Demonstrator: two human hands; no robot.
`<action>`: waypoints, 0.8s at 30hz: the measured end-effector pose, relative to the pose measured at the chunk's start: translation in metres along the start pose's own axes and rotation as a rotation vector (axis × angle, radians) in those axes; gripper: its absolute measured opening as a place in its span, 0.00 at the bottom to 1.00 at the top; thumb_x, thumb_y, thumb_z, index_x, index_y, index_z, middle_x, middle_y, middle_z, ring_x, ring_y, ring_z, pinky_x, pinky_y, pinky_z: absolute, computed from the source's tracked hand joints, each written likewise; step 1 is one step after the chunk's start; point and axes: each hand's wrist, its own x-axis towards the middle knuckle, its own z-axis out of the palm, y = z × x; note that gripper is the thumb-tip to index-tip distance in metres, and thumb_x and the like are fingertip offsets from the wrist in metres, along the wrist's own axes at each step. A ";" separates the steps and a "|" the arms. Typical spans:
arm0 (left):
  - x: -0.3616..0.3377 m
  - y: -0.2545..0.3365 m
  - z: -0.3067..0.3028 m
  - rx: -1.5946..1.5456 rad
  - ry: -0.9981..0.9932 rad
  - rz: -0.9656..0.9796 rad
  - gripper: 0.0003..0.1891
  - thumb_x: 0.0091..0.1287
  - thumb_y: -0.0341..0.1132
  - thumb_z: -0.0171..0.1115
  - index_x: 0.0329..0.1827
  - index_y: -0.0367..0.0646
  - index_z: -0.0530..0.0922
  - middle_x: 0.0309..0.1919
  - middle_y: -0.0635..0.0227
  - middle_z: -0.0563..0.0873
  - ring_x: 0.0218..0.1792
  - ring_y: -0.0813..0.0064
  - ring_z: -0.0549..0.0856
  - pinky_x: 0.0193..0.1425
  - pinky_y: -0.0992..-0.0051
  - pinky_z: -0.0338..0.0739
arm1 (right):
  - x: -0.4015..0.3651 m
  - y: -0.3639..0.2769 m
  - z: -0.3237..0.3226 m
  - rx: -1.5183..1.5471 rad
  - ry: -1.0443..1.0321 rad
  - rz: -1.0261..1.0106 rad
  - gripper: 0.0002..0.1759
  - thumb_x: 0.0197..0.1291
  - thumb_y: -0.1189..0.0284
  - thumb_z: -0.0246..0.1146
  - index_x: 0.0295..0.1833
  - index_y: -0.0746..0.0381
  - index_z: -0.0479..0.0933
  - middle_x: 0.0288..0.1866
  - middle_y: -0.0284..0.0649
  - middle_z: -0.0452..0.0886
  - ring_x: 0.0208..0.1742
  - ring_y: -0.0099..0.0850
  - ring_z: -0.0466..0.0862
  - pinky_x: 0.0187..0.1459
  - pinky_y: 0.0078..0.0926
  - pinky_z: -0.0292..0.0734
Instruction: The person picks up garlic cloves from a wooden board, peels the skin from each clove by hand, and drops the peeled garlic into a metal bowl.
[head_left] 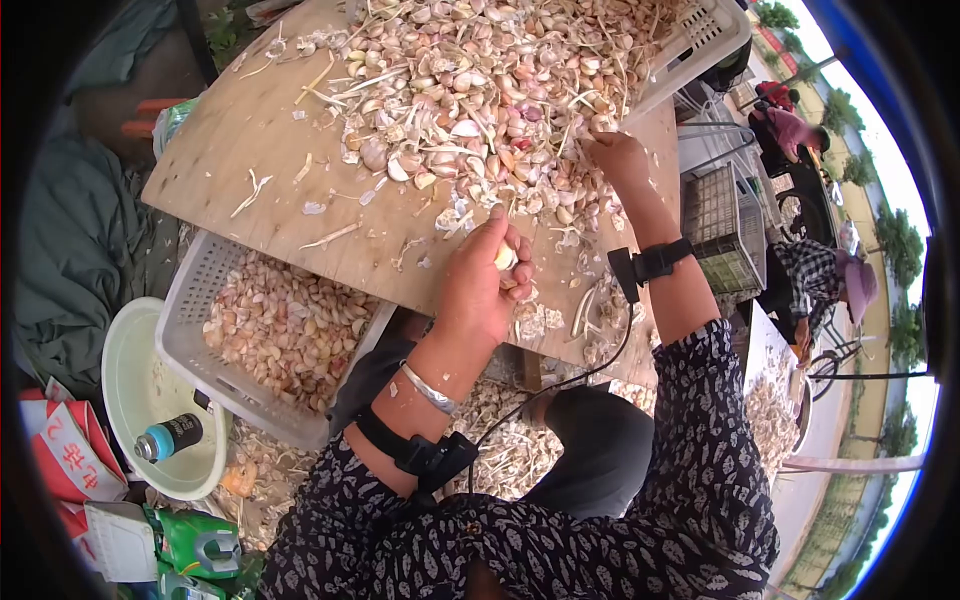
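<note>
A large heap of garlic cloves [450, 90] with dry stems and skins covers the far part of a wooden board [230, 160]. My left hand [485, 275] is closed around a pale garlic clove [506, 257], palm up, just over the board's near side. At the right edge of the heap is my right hand [615, 158], its fingers bent down against the cloves; what they hold, if anything, is hidden. A white crate [190, 300] full of separated cloves stands below the board on the left.
A pale green basin [120, 400] holding a bottle [170, 437] is at the lower left. Another white crate [700, 45] touches the heap at top right. Dark crates [715, 230] stand right of the board. Several people work farther right. A cable runs between my wrists.
</note>
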 end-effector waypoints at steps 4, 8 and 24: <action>-0.002 -0.004 -0.004 -0.028 -0.069 -0.018 0.15 0.70 0.48 0.53 0.31 0.48 0.70 0.24 0.71 0.74 0.21 0.79 0.71 0.21 0.81 0.61 | -0.059 -0.003 -0.043 0.851 -0.078 0.258 0.16 0.63 0.63 0.59 0.38 0.67 0.82 0.28 0.28 0.76 0.26 0.19 0.67 0.30 0.19 0.65; -0.007 -0.007 -0.004 -0.030 -0.050 0.008 0.15 0.70 0.48 0.55 0.35 0.45 0.72 0.24 0.70 0.74 0.23 0.78 0.73 0.22 0.81 0.64 | -0.142 -0.040 -0.085 1.517 -0.436 -0.029 0.17 0.65 0.63 0.59 0.48 0.67 0.78 0.33 0.31 0.77 0.29 0.17 0.65 0.31 0.15 0.60; -0.014 -0.004 -0.010 -0.177 -0.022 0.087 0.17 0.70 0.49 0.52 0.40 0.43 0.74 0.27 0.68 0.78 0.27 0.74 0.76 0.27 0.76 0.67 | -0.236 -0.182 -0.162 1.676 -0.530 -0.991 0.16 0.63 0.63 0.62 0.44 0.65 0.82 0.34 0.52 0.81 0.23 0.32 0.76 0.21 0.25 0.69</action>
